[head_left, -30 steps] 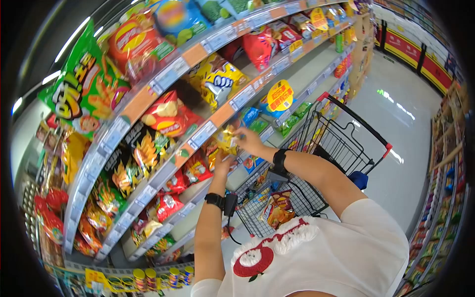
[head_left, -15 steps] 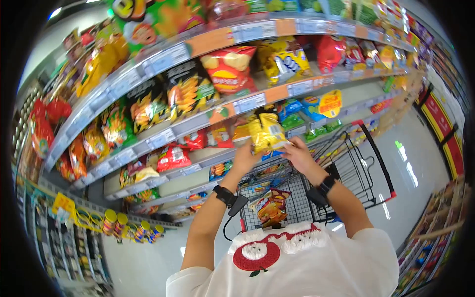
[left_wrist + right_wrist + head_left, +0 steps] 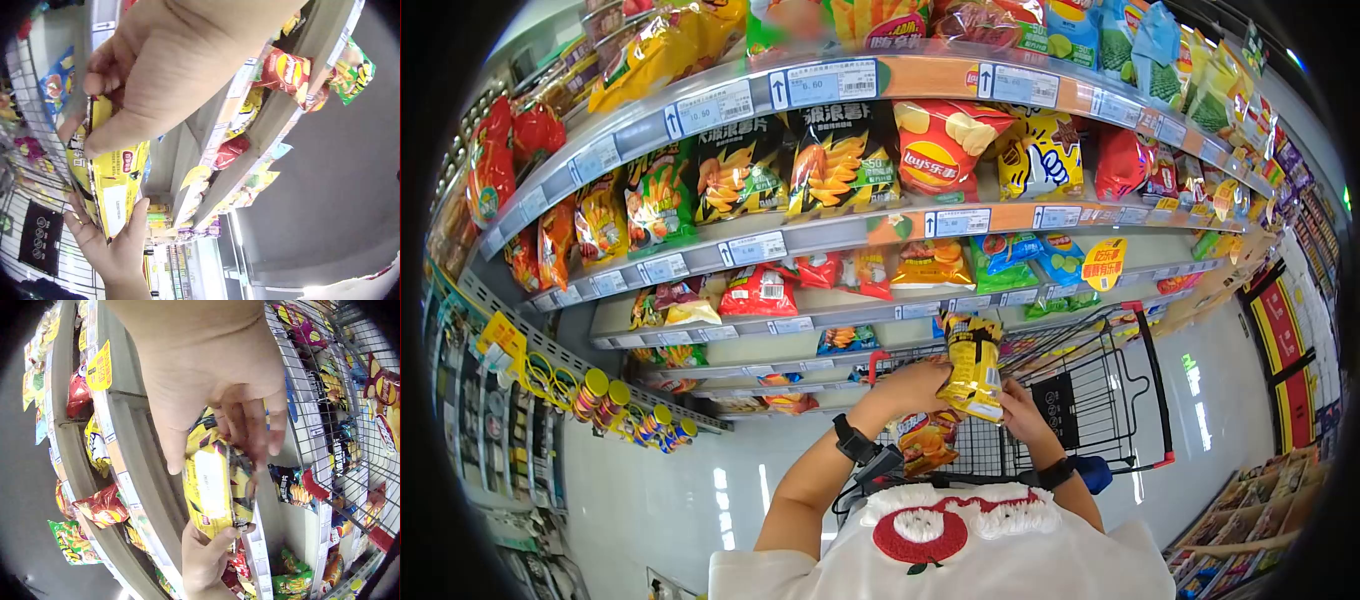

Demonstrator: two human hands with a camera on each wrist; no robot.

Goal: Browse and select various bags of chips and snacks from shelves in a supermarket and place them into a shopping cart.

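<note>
A yellow snack bag (image 3: 973, 370) is held upright over the shopping cart, its printed side and white label facing up toward the head camera. My left hand (image 3: 912, 390) grips one side of it; in the left wrist view the thumb (image 3: 119, 134) lies across the yellow front with fingers curled behind. At the opposite lower edge my right hand (image 3: 1025, 415) pinches the bag between thumb and fingers, which the right wrist view shows from above, beside the white label. Below the hands, another chip bag (image 3: 925, 442) in brown and orange lies in the cart.
The black wire shopping cart (image 3: 1115, 395) stands right in front of my body. Beyond it curve shelves with price-tag edges (image 3: 800, 250), lined with chip bags such as a red Lay's bag (image 3: 940, 150). Cans (image 3: 595, 390) hang at the left end, and glossy floor (image 3: 730, 480) shows below.
Both hands have drawn the yellow bag away from the shelf, back and down over the cart. The head view has turned, so the shelves now face me more squarely.
</note>
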